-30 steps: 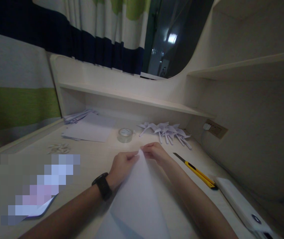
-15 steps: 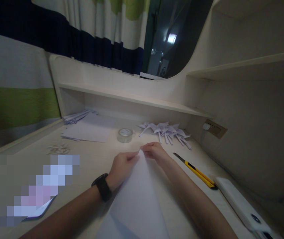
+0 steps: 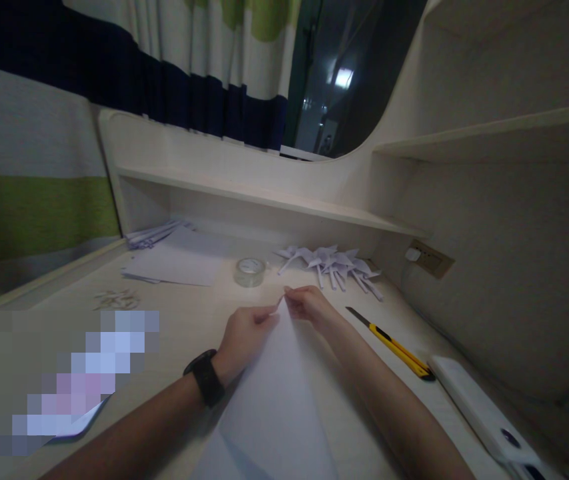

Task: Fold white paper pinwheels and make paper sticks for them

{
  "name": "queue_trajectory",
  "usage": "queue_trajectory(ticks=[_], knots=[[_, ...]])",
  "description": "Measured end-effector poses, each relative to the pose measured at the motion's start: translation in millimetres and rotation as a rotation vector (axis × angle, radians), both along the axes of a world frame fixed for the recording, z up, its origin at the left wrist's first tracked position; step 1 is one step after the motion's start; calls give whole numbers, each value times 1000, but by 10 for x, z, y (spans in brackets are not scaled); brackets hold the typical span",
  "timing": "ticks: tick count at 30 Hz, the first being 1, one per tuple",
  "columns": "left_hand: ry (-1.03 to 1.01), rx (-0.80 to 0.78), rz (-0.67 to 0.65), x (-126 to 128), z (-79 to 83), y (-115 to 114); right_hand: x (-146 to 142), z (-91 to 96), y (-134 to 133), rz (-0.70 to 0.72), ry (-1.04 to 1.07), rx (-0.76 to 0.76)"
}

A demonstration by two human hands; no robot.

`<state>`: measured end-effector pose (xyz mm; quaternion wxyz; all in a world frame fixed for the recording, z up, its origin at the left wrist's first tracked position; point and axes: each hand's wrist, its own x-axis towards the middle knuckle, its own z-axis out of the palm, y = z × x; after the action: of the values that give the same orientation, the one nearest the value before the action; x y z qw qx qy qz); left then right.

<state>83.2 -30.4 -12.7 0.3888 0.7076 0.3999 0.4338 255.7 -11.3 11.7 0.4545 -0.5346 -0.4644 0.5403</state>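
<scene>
A sheet of paper (image 3: pixel 274 387), drawn to a point above the desk (image 3: pixel 174 330), is pinched at its tip by the left hand (image 3: pixel 247 335) and right hand (image 3: pixel 314 307). A fold or roll appears in hand; the next move seems to call for steady fingertip pressure. A roll of tape (image 3: pixel 249 280) sits beyond.

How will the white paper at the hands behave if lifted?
The white paper will probably feel light, looking like thin sheet. Its broad near end may flop, being far from the fingers. Its narrow tip might crease easily.
</scene>
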Motion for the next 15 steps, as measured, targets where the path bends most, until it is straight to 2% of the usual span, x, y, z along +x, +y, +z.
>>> queue_trajectory(ticks=[7,15], knots=[[-8,4,24,8,4,-18,-53,48,-31,-41,-25,10],[6,12,18,4,-10,9,-75,-8,11,-107,-48,49]])
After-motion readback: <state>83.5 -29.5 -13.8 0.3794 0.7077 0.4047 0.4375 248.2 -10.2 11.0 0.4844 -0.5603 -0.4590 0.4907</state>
